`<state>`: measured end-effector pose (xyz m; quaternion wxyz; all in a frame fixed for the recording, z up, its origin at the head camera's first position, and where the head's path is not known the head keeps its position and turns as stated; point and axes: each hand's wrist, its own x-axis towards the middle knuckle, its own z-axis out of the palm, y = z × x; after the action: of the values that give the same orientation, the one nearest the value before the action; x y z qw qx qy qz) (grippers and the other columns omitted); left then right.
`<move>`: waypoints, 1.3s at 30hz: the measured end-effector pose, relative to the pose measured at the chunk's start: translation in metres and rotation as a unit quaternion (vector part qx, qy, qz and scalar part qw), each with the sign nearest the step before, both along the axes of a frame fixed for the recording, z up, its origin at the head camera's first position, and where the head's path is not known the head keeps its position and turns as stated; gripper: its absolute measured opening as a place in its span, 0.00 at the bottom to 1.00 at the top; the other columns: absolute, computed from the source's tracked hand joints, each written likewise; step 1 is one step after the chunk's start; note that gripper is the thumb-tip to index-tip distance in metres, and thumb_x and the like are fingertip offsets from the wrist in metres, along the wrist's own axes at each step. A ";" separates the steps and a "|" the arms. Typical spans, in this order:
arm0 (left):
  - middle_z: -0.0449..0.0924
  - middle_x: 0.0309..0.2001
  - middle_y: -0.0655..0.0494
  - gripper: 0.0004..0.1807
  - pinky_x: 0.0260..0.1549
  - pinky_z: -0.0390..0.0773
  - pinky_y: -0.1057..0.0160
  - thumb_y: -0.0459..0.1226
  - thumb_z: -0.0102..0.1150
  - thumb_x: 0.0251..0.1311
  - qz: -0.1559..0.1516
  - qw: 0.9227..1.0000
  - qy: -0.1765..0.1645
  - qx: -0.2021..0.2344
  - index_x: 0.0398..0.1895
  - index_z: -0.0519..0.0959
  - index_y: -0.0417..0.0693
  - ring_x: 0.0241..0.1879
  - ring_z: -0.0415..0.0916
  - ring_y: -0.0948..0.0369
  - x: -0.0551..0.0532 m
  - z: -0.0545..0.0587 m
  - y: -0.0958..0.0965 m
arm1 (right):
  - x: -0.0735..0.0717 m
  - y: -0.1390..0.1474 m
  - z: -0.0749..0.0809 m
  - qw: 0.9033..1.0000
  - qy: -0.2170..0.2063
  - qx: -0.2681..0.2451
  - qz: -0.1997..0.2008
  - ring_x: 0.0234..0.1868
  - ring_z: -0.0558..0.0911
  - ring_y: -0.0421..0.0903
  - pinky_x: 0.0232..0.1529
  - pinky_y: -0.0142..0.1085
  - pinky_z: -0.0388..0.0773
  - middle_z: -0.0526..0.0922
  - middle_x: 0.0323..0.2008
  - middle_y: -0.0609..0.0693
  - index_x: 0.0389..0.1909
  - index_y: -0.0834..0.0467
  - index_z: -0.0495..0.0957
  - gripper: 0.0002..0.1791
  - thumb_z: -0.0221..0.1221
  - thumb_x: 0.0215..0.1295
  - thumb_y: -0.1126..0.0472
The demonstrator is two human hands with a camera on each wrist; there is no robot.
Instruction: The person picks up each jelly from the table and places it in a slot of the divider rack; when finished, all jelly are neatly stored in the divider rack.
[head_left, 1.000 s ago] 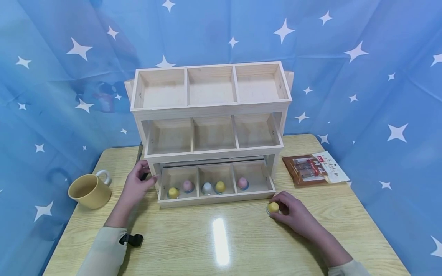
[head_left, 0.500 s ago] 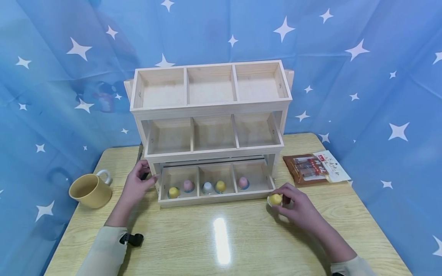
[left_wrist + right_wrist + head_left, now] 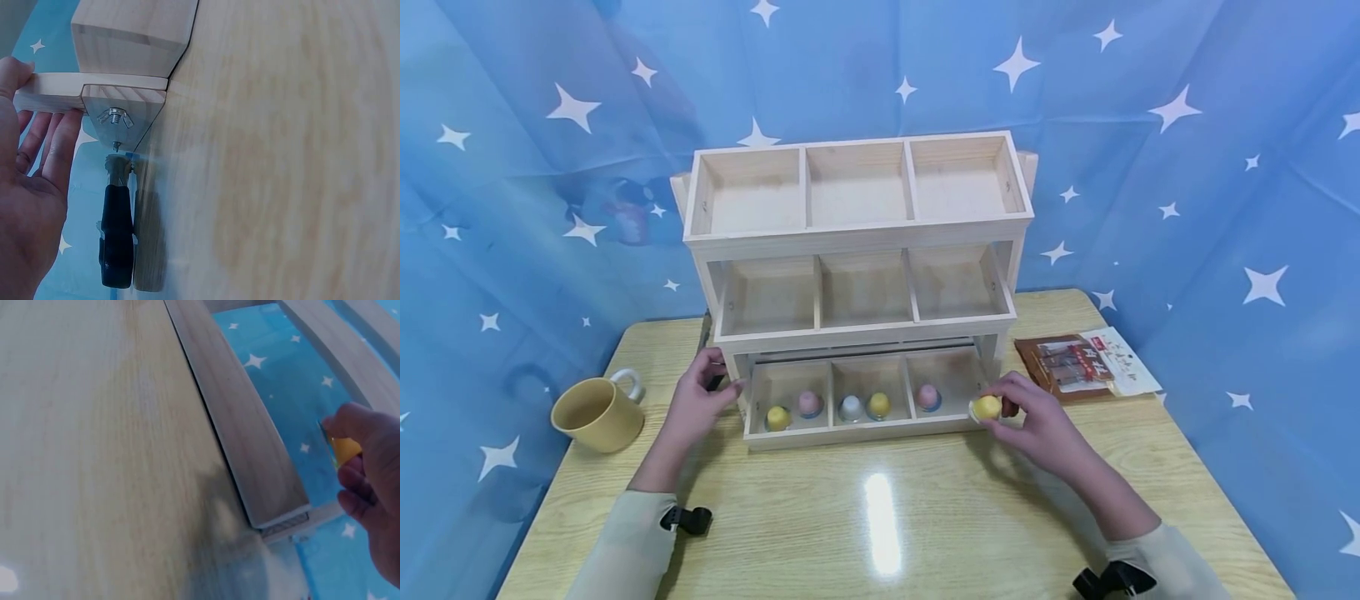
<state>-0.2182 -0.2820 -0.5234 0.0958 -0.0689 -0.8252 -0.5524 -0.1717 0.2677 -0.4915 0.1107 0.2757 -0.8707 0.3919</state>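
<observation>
My right hand (image 3: 1037, 421) pinches a small yellow jelly cup (image 3: 986, 407) at the front right corner of the lowest tray; in the right wrist view the jelly cup (image 3: 345, 450) shows a clear rim. My left hand (image 3: 700, 396) grips the wooden rack (image 3: 859, 340) at its left side, thumb above and fingers under a board (image 3: 50, 90) in the left wrist view. On the lowest tier, the left compartment holds a yellow jelly cup (image 3: 778, 417) and a pink one (image 3: 809, 404). White (image 3: 851, 408) and yellow (image 3: 878, 406) ones sit in the middle, a pink one (image 3: 928, 397) at right.
A yellow mug (image 3: 598, 412) with a white handle stands on the table at left. A brown snack packet (image 3: 1075, 365) lies right of the rack. In the left wrist view, a black-handled clamp (image 3: 117, 231) is beside the rack's foot. Behind hangs a starry blue curtain (image 3: 1187, 208).
My right hand has lifted the yellow jelly cup off the table beside the rack and carried it slightly left and up to the tray's front corner. My left hand has stayed put.
</observation>
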 end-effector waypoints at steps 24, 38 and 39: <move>0.82 0.57 0.42 0.25 0.64 0.80 0.49 0.27 0.70 0.69 0.006 1.000 0.005 -0.015 0.67 0.75 0.37 0.54 0.79 0.65 0.000 -0.003 -0.001 | -0.030 -0.035 0.001 0.995 -0.004 0.095 -0.021 0.41 0.86 0.49 0.43 0.44 0.88 0.86 0.46 0.53 0.54 0.64 0.88 0.18 0.77 0.65 0.67; 0.81 0.58 0.42 0.25 0.59 0.81 0.62 0.25 0.70 0.69 0.006 1.000 0.008 -0.004 0.67 0.75 0.37 0.54 0.79 0.66 0.001 0.000 0.001 | -0.038 -0.043 -0.004 0.991 0.005 0.124 -0.041 0.42 0.86 0.53 0.44 0.49 0.87 0.87 0.47 0.57 0.51 0.65 0.89 0.16 0.78 0.63 0.67; 0.82 0.58 0.41 0.25 0.59 0.81 0.62 0.25 0.70 0.69 0.006 1.000 0.008 -0.001 0.67 0.75 0.37 0.54 0.79 0.65 0.002 0.001 0.001 | -0.038 -0.044 -0.005 0.991 0.006 0.128 -0.044 0.43 0.87 0.54 0.45 0.49 0.87 0.87 0.47 0.58 0.50 0.65 0.89 0.16 0.79 0.63 0.67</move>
<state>-0.2167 -0.2806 -0.5228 0.1054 -0.0686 -0.8253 -0.5506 -0.2099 0.2240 -0.4961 0.0966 0.2516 -0.9241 0.2708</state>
